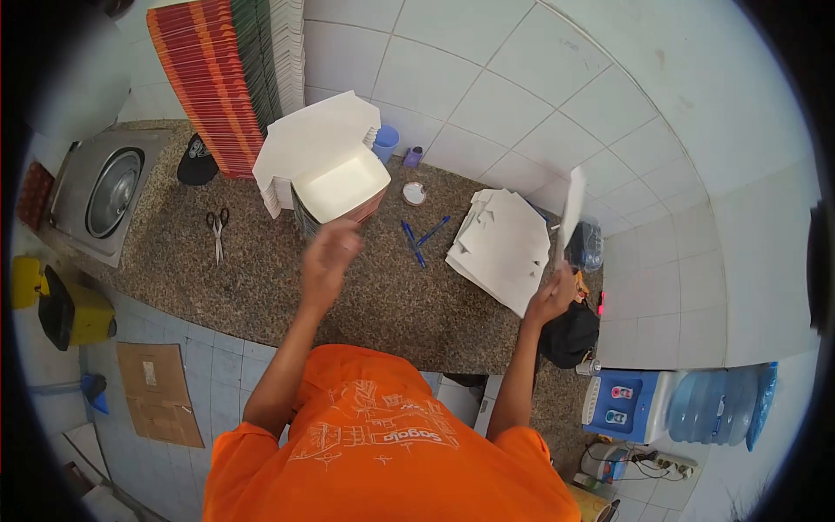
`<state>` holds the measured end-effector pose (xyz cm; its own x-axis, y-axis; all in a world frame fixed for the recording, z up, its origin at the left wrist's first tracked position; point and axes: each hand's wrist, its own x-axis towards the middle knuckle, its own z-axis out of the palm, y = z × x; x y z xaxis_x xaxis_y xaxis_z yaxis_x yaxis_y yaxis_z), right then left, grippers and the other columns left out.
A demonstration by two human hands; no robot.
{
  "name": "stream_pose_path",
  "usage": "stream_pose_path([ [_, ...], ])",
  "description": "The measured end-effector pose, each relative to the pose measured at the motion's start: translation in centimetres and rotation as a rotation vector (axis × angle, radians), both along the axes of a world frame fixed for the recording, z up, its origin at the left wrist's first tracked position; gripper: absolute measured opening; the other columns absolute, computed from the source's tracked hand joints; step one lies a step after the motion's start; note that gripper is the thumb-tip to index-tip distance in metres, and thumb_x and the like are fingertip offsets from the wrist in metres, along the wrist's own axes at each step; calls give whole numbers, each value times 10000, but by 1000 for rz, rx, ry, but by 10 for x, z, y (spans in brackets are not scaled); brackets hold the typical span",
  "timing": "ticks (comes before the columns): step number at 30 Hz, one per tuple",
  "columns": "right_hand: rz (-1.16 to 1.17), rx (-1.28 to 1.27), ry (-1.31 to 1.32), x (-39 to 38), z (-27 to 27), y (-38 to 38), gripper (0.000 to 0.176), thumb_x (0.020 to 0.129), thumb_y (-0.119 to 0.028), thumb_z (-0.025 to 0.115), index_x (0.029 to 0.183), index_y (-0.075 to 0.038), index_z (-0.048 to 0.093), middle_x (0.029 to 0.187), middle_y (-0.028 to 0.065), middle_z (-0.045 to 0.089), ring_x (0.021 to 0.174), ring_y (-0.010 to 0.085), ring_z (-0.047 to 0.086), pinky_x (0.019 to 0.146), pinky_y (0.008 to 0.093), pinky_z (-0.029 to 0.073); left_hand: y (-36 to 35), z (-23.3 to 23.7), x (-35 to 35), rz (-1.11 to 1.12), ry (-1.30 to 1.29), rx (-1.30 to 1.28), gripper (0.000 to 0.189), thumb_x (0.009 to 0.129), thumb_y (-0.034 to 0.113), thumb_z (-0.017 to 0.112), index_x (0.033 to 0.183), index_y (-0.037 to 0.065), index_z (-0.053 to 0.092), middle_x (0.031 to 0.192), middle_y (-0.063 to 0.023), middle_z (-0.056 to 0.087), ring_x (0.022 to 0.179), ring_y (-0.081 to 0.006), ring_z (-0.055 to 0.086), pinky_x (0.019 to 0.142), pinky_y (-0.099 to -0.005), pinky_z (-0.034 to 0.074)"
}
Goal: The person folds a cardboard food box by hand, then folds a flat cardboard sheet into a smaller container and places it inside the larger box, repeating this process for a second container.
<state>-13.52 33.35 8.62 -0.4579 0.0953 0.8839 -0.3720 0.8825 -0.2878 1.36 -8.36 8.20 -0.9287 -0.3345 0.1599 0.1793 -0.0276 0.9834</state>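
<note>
My right hand (553, 297) grips a white cardboard blank (571, 209) by its lower end, seen nearly edge-on and a little blurred. Just left of it, a pile of flat white cardboard blanks (504, 248) lies on the counter. My left hand (330, 254) is raised in front of a stack of open food boxes (341, 187), its fingertips overlapping the near side of the stack in this view. Motion smears those fingers. The top box is white inside, with its lid flap standing up at the back.
Tall stacks of red and green cartons (209, 87) rise at the back left. Scissors (217, 235), blue pens (413, 244), a small round tin (415, 193) and a blue cup (385, 143) rest on the granite counter (365, 313). A sink (113, 196) is left, a water dispenser (626, 404) right.
</note>
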Motion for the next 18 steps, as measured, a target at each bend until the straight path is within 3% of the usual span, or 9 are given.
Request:
stream_pose_path([
  [2,173,72,-144,39,3,-38,272,897,-48,652,1153,-33,743,1151,153,734,1115,337,671,1009,459,465,25,10,-11,-392,-33,397,554,1062,391,560,1476,32,478,1300,-126,633,1152,-232,655,999,-408,523],
  [5,565,273,-432,107,-18,-93,299,896,-128,694,1180,-45,738,1273,158,680,1198,365,625,1071,488,440,47,-14,-35,-635,-249,914,545,1052,362,575,1486,44,485,1369,-138,618,1186,-236,646,1005,-392,530],
  [6,786,345,-517,122,-20,-100,339,893,-157,708,1213,-45,724,1335,164,647,1237,382,599,1090,494,432,54,-16,-41,-513,-400,946,537,1017,288,635,1470,33,503,1373,-153,623,1193,-251,647,1008,-384,525],
  [9,719,384,-625,145,-7,-104,426,890,-205,733,1286,-56,685,1437,214,561,1298,416,545,1087,504,433,54,-46,-46,-407,-520,493,535,964,187,683,1435,-12,526,1341,-170,642,1197,-250,645,1008,-368,521],
  [11,409,-76,-582,138,-66,-65,460,942,-214,724,1343,-8,638,1512,247,478,1488,356,334,1192,477,302,53,-45,-30,-539,-533,332,488,933,122,703,1381,-12,565,1328,-158,649,1172,-214,644,1008,-365,519],
  [13,278,-783,-874,128,-30,-63,430,953,-165,733,1317,37,624,1389,227,594,1367,274,500,1114,394,403,54,-38,-18,-578,-479,273,511,921,151,727,1380,-6,569,1321,-153,654,1168,-218,643,1012,-371,516],
  [14,271,-798,-874,127,-29,-46,430,953,-165,733,1317,37,624,1389,227,594,1367,274,500,1114,394,403,56,-36,-13,-625,-420,218,535,909,180,751,1380,0,572,1313,-149,659,1165,-223,642,1017,-376,513],
  [16,548,-942,-1038,126,-14,-23,327,990,-181,700,1193,73,668,1191,160,708,1046,185,667,889,325,531,69,-66,-18,-579,-454,178,704,900,251,785,1471,-3,463,1405,-162,595,1175,-248,635,1056,-397,489],
  [18,428,-845,-936,130,16,-41,279,1008,-179,679,1172,46,686,1021,87,746,862,138,689,799,312,540,98,-59,-27,-16,-282,-161,895,908,346,788,1567,9,286,1569,-197,413,1328,-299,532,1142,-449,409],
])
